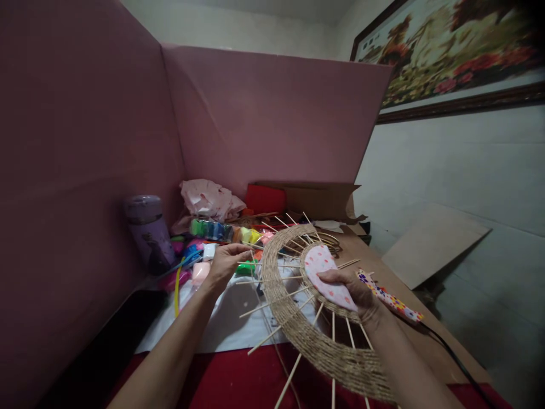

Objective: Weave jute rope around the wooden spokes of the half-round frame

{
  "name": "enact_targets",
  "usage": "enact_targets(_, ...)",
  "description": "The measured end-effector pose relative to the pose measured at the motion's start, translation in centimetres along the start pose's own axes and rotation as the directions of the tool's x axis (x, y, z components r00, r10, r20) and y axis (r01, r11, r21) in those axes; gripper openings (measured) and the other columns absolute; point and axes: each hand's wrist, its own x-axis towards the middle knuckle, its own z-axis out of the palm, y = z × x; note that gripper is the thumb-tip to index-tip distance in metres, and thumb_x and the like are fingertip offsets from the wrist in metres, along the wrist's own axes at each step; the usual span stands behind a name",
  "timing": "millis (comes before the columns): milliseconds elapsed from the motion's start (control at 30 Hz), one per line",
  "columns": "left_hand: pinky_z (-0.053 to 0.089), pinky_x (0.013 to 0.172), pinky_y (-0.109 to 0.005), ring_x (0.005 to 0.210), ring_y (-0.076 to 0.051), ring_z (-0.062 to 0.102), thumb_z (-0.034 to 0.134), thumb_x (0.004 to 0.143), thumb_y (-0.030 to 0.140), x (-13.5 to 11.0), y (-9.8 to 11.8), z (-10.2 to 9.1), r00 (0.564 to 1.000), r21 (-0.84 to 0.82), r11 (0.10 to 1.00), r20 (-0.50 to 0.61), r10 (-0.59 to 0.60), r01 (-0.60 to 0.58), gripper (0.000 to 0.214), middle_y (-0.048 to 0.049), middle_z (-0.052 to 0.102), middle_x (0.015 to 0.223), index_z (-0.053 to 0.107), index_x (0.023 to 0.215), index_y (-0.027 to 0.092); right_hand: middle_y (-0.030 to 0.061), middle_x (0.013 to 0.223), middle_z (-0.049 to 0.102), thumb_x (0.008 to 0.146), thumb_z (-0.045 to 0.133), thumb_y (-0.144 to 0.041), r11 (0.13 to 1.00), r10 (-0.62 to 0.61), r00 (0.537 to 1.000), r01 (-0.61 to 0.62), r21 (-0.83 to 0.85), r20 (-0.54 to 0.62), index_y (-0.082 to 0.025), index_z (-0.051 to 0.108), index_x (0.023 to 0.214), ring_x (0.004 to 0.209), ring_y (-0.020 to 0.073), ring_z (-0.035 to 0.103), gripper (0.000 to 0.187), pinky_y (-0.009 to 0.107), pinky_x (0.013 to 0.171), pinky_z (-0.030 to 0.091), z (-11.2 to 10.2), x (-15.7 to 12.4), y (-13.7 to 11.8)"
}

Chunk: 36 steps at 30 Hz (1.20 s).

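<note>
My right hand (353, 289) grips the pink dotted centre (326, 274) of a round frame of thin wooden sticks (272, 304) wound with a ring of jute cord (306, 335), tilted up off the table. My left hand (225, 262) reaches to the left rim of the frame, fingers pinched near a stick end; what they pinch is too small to make out. A thin cord trails down from the frame toward the red cloth (238, 380).
A purple bottle (149, 230) stands at the left. Packs of coloured clay (221, 230), a pink crumpled cloth (208, 199), a red box (264, 199) and a cardboard box (327, 201) lie behind. A patterned glue gun (392, 300) rests at the right. Pink boards (272, 113) wall the back and left.
</note>
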Motion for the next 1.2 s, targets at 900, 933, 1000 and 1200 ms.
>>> enact_targets(900, 0.045, 0.058, -0.025, 0.060, -0.015, 0.057, 0.072, 0.057, 0.024, -3.2, -1.4, 4.7, 0.931, -0.042, 0.987, 0.339, -0.132, 0.155, 0.017, -0.0047, 0.067, 0.068, 0.070, 0.070, 0.014, 0.0104, 0.075, 0.071, 0.081, 0.051, -0.025, 0.932, -0.293, 0.943, 0.318, 0.171, -0.156, -0.011, 0.061, 0.099, 0.066, 0.0216, 0.068, 0.025, 0.033, 0.061, 0.057, 1.4, 1.8, 1.0)
enact_targets(933, 0.044, 0.056, -0.024, 0.060, -0.015, 0.057, 0.071, 0.058, 0.023, -3.4, -1.4, 5.0, 0.918, -0.036, 0.982, 0.364, -0.160, 0.186, 0.017, -0.0052, 0.067, 0.069, 0.070, 0.071, 0.013, 0.0099, 0.076, 0.071, 0.082, 0.051, -0.027, 0.923, -0.315, 0.934, 0.343, 0.176, -0.170, -0.012, 0.061, 0.100, 0.067, 0.0214, 0.068, 0.025, 0.032, 0.061, 0.057, 1.4, 2.0, 1.0)
enact_targets(1000, 0.039, 0.048, -0.021, 0.052, -0.012, 0.054, 0.069, 0.060, 0.023, -4.0, -1.5, 5.5, 0.891, -0.017, 0.974, 0.408, -0.199, 0.225, 0.014, -0.0049, 0.066, 0.064, 0.069, 0.069, 0.013, 0.0082, 0.077, 0.072, 0.082, 0.053, -0.029, 0.898, -0.352, 0.910, 0.394, 0.195, -0.220, -0.014, 0.060, 0.101, 0.068, 0.0209, 0.068, 0.026, 0.032, 0.060, 0.057, 1.3, 2.1, 0.9)
enact_targets(1200, 0.026, 0.036, -0.017, 0.035, -0.005, 0.042, 0.068, 0.063, 0.026, -6.0, -1.9, 7.0, 0.739, 0.019, 0.923, 0.594, -0.319, 0.383, 0.022, -0.0027, 0.065, 0.057, 0.064, 0.081, 0.014, 0.0049, 0.080, 0.071, 0.081, 0.056, -0.027, 0.836, -0.414, 0.882, 0.467, 0.288, -0.227, -0.017, 0.056, 0.108, 0.068, 0.0184, 0.068, 0.028, 0.031, 0.059, 0.057, 1.4, 1.7, 0.3)
